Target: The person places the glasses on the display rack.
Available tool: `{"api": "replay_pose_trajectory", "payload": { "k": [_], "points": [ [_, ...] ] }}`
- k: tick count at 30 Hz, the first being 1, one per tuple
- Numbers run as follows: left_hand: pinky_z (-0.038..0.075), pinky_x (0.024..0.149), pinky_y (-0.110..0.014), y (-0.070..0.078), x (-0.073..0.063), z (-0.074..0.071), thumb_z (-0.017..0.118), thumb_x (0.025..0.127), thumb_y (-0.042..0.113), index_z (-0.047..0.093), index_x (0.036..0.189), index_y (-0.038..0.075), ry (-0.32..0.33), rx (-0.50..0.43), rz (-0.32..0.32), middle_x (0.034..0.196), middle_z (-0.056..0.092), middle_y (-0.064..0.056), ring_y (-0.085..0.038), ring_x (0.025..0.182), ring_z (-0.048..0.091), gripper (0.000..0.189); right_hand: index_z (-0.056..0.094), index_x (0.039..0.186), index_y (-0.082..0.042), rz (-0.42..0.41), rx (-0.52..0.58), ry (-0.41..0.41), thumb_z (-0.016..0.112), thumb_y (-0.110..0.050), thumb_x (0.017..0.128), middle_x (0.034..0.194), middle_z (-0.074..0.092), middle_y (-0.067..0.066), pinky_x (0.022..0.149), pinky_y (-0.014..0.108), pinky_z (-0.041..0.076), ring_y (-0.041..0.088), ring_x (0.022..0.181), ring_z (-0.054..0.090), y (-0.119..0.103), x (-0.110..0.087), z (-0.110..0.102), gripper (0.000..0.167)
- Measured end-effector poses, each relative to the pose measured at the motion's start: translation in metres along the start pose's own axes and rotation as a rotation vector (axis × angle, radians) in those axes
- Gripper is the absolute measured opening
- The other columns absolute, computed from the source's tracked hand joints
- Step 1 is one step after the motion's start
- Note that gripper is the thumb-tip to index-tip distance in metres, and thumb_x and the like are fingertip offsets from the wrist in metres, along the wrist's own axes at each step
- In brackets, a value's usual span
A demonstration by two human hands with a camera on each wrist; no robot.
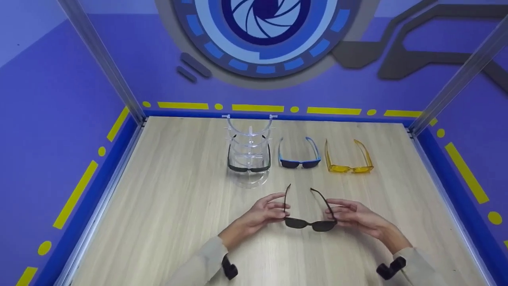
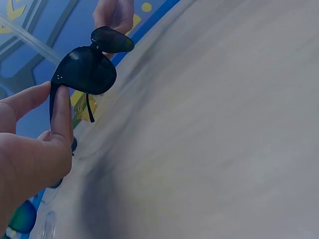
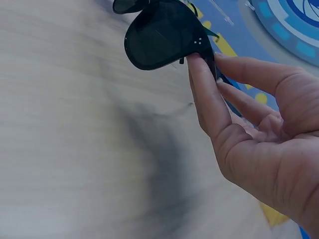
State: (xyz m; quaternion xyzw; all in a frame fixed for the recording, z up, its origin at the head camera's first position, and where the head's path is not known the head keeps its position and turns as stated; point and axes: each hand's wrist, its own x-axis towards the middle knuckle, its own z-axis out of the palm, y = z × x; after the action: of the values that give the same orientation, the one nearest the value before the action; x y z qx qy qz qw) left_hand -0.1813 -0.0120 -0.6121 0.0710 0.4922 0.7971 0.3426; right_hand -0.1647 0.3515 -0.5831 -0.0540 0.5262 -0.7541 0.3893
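Note:
A pair of black sunglasses (image 1: 295,223) is held between my two hands, its temples unfolded and pointing away from me. My left hand (image 1: 260,216) pinches the left temple near the hinge with thumb and fingers. On the other side my right hand (image 1: 359,217) pinches the right temple close to the hinge. The left wrist view shows the dark lens (image 2: 87,72) just past the left fingertips. In the right wrist view, the other lens (image 3: 162,37) bears small silver dots at its corner, beside the right thumb and fingers.
Beyond the hands stands a clear tiered display rack (image 1: 250,155) with dark green-framed sunglasses (image 1: 249,169) on it. To its right lie blue-framed sunglasses (image 1: 299,164) and yellow glasses (image 1: 349,169), temples unfolded. Patterned blue panels wall in the wooden table (image 1: 166,178) at the back and sides.

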Motion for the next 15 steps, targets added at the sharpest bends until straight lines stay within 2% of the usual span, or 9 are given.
{"api": "replay_pose_trajectory", "payload": {
  "k": [5, 11, 15],
  "points": [
    [0.061, 0.091, -0.028, 0.004, -0.018, -0.018, 0.065, 0.088, -0.012, 0.032, 0.157, 0.000, 0.013, -0.001, 0.019, 0.124, 0.069, -0.011, -0.016, 0.100, 0.073, 0.077, 0.033, 0.158, -0.002, 0.012, 0.004, 0.042, 0.054, 0.005, 0.101, 0.140, 0.064, 0.015, 0.102, 0.030, 0.056, 0.023, 0.129, 0.064, 0.005, 0.020, 0.018, 0.061],
    [0.061, 0.091, -0.028, 0.018, -0.035, -0.038, 0.067, 0.088, -0.011, 0.034, 0.157, 0.003, 0.051, 0.032, 0.027, 0.123, 0.068, -0.010, -0.017, 0.100, 0.073, 0.078, 0.029, 0.159, 0.000, 0.011, -0.051, 0.101, 0.060, 0.002, 0.099, 0.138, 0.066, 0.015, 0.103, 0.033, 0.056, 0.020, 0.124, 0.067, 0.007, 0.046, 0.036, 0.068],
    [0.061, 0.090, -0.027, 0.027, -0.045, -0.046, 0.069, 0.088, -0.011, 0.035, 0.157, 0.004, 0.069, 0.051, 0.031, 0.122, 0.069, -0.008, -0.016, 0.100, 0.073, 0.078, 0.033, 0.157, -0.002, 0.007, -0.087, 0.118, 0.062, 0.001, 0.098, 0.136, 0.068, 0.013, 0.100, 0.032, 0.057, 0.017, 0.120, 0.068, 0.003, 0.056, 0.047, 0.066]
  ]
}}
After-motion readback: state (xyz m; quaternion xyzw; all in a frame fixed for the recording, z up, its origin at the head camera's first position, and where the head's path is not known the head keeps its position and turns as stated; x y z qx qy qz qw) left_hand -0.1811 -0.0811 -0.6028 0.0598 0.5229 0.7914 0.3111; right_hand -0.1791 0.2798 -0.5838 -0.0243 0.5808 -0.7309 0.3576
